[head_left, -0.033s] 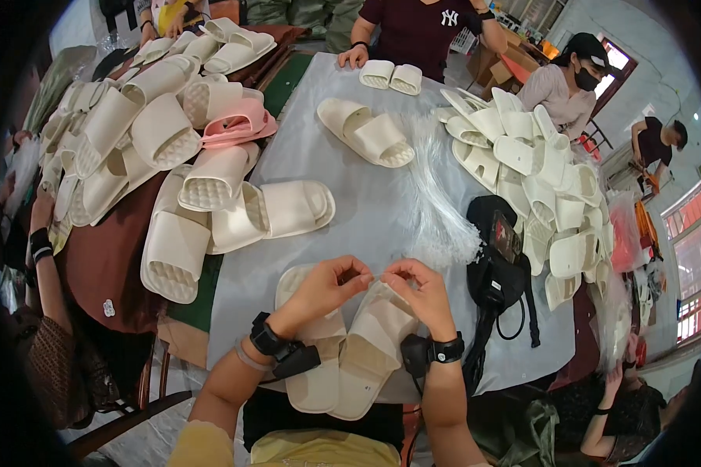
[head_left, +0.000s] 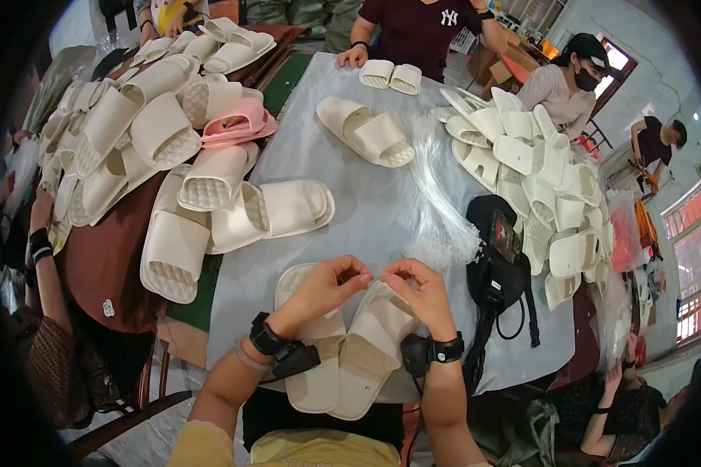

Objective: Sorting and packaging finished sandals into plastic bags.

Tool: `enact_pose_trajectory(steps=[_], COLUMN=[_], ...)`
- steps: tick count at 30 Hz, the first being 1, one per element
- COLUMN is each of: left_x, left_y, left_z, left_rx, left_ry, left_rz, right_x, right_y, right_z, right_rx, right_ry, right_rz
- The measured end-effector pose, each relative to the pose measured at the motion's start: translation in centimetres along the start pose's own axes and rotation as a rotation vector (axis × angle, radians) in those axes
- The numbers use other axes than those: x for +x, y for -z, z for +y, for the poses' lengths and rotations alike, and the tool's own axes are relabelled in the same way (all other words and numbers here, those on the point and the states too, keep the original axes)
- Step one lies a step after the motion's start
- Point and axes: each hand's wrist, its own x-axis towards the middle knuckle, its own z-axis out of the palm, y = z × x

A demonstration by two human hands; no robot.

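Both hands hover over the far end of a pair of cream slippers lying side by side at the table's near edge, the left slipper (head_left: 313, 383) and the right slipper (head_left: 370, 354). My left hand (head_left: 329, 286) is pinched, thumb against fingertips. Close beside it, my right hand (head_left: 422, 289) makes a similar pinch, the fingertips of the two nearly meeting. Whatever they hold is too thin or small to make out. Beyond them lies a bundle of clear plastic strands (head_left: 438, 198) on the grey tabletop (head_left: 288, 159).
Cream slippers are heaped at left (head_left: 163, 128), with a pink slipper (head_left: 237, 124) among them, and another heap (head_left: 522, 152) stands at right. A black bag (head_left: 494, 253) lies right of my hands. Another slipper pair (head_left: 366, 134) sits mid-table. Several people surround the table.
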Motion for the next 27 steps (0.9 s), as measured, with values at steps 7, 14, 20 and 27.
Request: enact_pose_trajectory(steps=[7, 14, 20, 27], left_x=[0.12, 0.04, -0.02, -0.07], left_y=[0.04, 0.02, 0.06, 0.37], left_z=[-0.33, -0.01, -0.17, 0.22], left_rx=[-0.015, 0.012, 0.031, 0.041], left_ry=[-0.050, -0.026, -0.017, 0.071], left_rz=[0.017, 0.023, 0.019, -0.041], right_x=[-0.20, -0.19, -0.13, 0.04], right_y=[-0.14, -0.11, -0.03, -0.18], right_z=[-0.26, -0.53, -0.13, -0.25], right_rx=[0.016, -0.003, -0.024, -0.078], right_ry=[-0.007, 0.023, 0.009, 0.063], right_rz=[0.011, -0.008, -0.025, -0.021])
